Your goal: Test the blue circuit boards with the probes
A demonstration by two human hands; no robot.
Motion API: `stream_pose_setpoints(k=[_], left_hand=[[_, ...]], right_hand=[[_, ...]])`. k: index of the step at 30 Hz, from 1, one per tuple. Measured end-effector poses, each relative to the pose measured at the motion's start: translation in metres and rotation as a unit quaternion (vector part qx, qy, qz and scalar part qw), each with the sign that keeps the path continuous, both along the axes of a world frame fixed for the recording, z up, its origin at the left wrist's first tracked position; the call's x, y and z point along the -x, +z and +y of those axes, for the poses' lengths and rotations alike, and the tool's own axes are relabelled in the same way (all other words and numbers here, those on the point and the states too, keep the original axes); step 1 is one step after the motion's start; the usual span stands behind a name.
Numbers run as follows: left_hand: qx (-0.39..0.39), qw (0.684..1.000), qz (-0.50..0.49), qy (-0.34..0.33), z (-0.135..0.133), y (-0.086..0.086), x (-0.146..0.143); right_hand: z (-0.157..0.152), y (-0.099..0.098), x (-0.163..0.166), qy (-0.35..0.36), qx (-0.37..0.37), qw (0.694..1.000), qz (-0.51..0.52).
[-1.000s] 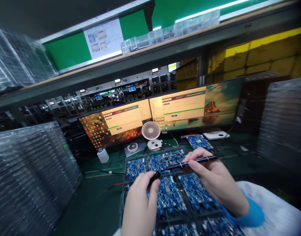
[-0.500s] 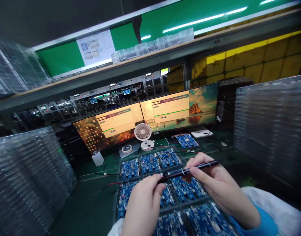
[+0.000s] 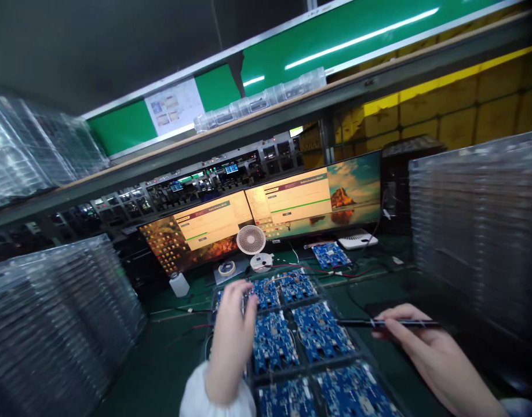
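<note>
My right hand (image 3: 431,341) is at the right of the tray, pinching a slim black pen-like tool (image 3: 353,323) with pale bands. The tool lies nearly level, and its left end reaches over the tray's right edge beside a blue circuit board (image 3: 322,330). My left hand (image 3: 233,324) hovers over the left side of the tray, thumb and fingers apart, with nothing visible in it. It partly hides the boards beneath. Blue circuit boards fill the compartments of the dark plastic tray (image 3: 307,366) in rows.
Behind the tray stand a small white fan (image 3: 251,240), a tape roll (image 3: 226,268), a white bottle (image 3: 179,284) and two monitors (image 3: 309,197). Another blue board (image 3: 331,255) lies near a white device (image 3: 357,238). Stacks of clear trays (image 3: 61,324) rise at both sides. Thin cables cross the bench.
My left hand has let go of the black tool and moved left and up over the boards. My right hand has carried the tool right and down, away from the tray's middle.
</note>
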State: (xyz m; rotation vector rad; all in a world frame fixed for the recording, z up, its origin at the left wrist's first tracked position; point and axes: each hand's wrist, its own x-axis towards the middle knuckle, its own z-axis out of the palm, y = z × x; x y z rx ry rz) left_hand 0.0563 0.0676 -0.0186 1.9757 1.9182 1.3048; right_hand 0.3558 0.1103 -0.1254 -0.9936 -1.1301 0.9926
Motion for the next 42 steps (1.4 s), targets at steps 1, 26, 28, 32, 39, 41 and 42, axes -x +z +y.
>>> stream_pose_setpoints(k=[1,26,28,32,39,41,42], left_hand=[[-0.016,0.999,0.021,0.032,0.017,-0.001,0.012],[0.325,0.887,0.313,0.101,0.228,-0.116,0.058],[0.328,0.882,0.319,0.11,0.228,-0.116,0.058],[0.328,0.877,0.326,0.129,0.227,-0.115,0.057],[0.325,0.873,0.327,0.157,0.223,-0.112,0.053],[0.324,0.873,0.325,0.164,0.222,-0.111,0.052],[0.324,0.874,0.323,0.166,0.221,-0.11,0.051]], right_hand=[[0.009,-0.009,-0.007,-0.024,0.018,0.999,0.036],[0.032,-0.042,-0.016,0.029,0.005,0.992,-0.122],[0.032,-0.042,-0.015,0.029,0.003,0.991,-0.128],[0.031,-0.042,-0.016,0.03,0.0,0.991,-0.133],[0.035,-0.044,-0.017,0.032,-0.002,0.99,-0.137],[0.036,-0.045,-0.017,0.033,-0.001,0.99,-0.138],[0.036,-0.045,-0.017,0.032,-0.002,0.99,-0.138]])
